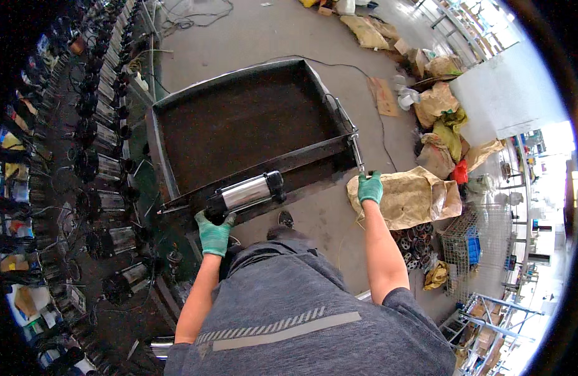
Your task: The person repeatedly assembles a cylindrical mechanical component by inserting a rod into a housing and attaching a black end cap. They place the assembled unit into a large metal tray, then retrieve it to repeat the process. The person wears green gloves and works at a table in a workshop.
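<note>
At the left side, a row of motors (107,200) with silver bodies stands along the edge of the tray (245,119), which is dark and rectangular. Next comes the left grip (214,233), a hand in green glove; it is at the near edge of the tray, touching the black left end of a silver cylinder (246,193). If its fingers are clamped there, I cannot tell, because the cylinder hides them. The cylinder lies over the tray's near edge, between its two near corners, up and right of this grip. Its long axis is slanted, the right black end pointing away toward the far right corner. Any writing on it is too small for reading. Further right, the right grip (370,188) is closed around the lower end of a silver rod (357,152), beside the tray's near right corner. A beige sack (402,199) lies near this hand.
</note>
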{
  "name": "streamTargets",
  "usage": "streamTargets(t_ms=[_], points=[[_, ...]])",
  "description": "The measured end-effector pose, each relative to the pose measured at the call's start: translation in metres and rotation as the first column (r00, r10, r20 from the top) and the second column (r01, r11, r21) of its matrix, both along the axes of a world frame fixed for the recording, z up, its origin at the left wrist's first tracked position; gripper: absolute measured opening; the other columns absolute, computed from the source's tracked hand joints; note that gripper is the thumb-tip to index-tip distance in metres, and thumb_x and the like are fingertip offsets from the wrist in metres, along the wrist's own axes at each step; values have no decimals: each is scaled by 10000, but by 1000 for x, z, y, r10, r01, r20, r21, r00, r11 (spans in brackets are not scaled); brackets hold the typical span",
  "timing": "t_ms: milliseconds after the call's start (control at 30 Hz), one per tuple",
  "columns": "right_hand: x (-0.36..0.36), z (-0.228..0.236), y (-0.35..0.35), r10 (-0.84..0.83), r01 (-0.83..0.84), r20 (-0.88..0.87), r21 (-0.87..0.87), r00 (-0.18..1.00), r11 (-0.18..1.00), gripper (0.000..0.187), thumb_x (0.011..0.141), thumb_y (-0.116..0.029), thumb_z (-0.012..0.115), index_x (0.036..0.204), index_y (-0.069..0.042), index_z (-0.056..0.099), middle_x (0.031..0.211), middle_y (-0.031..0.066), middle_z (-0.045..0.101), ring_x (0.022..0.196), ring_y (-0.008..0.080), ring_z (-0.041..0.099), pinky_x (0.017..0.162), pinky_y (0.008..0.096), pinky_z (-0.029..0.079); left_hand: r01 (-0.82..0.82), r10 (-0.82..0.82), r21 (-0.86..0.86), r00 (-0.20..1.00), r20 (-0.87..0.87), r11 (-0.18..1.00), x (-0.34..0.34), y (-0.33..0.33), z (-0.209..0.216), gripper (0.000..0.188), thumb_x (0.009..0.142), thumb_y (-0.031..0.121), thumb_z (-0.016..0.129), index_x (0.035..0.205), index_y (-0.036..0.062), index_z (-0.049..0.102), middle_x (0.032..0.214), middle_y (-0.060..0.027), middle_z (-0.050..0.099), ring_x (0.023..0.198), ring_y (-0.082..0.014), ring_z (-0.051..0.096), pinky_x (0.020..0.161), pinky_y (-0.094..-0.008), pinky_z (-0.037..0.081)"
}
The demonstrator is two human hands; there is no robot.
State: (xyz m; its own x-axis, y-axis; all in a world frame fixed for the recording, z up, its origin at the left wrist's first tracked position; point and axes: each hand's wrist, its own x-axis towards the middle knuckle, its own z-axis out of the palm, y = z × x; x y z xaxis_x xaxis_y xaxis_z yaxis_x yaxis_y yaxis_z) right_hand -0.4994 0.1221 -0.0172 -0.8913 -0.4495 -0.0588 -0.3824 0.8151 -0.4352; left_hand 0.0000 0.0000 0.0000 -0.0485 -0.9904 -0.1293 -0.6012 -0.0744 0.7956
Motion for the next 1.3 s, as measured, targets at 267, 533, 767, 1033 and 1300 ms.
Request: streamTargets(t_ms=[267, 533, 767, 1033, 1300], points=[[-43, -36, -34, 50, 136, 432, -389, 900, 911, 324, 945, -194, 688, 1236, -116, 571, 804, 88, 688, 610, 180, 659, 504, 348, 530, 1, -1, 29, 1000, -26, 1000, -30, -2, 18, 809, 755, 298, 901, 1330, -26, 433, 1239, -191, 553, 1141, -306, 551, 1024, -395, 445], [33, 23, -25, 359, 226, 650, -638, 670, 736, 155, 979, -116, 638, 1128, -75, 638, 792, 33, 646, 579, 116, 572, 488, 271, 473, 2, -10, 93, 996, 89, 996, -17, -4, 29, 836, 744, 347, 911, 1305, -33, 422, 1174, -201, 649, 1056, -319, 635, 954, -397, 507], [100, 37, -39, 593, -141, 692, -594, 411, 792, 218, 999, -33, 573, 1198, -82, 649, 885, 0, 656, 677, 80, 542, 585, 267, 469, 44, -45, 97, 999, 6, 994, -14, -16, 17, 782, 741, 311, 918, 1256, -22, 432, 1150, -178, 657, 1015, -272, 641, 934, -368, 511], [119, 34, -69, 642, -358, 675, -535, 365, 766, 204, 1015, -50, 566, 1201, -78, 645, 898, -20, 635, 728, 58, 488, 633, 227, 440, 38, -40, 110, 999, 16, 993, -4, -18, -3, 754, 766, 256, 907, 1255, 4, 391, 1142, -121, 644, 1019, -236, 623, 943, -356, 503], [118, 28, -92, 667, -635, 492, -261, 560, 727, 299, 1036, -258, 525, 1247, -73, 628, 1073, 171, 698, 953, 316, 661, 840, 400, 524, 52, -52, 159, 999, -4, 986, -13, -20, 16, 810, 747, 330, 910, 1275, -32, 413, 1150, -167, 665, 1007, -275, 642, 939, -372, 510]])
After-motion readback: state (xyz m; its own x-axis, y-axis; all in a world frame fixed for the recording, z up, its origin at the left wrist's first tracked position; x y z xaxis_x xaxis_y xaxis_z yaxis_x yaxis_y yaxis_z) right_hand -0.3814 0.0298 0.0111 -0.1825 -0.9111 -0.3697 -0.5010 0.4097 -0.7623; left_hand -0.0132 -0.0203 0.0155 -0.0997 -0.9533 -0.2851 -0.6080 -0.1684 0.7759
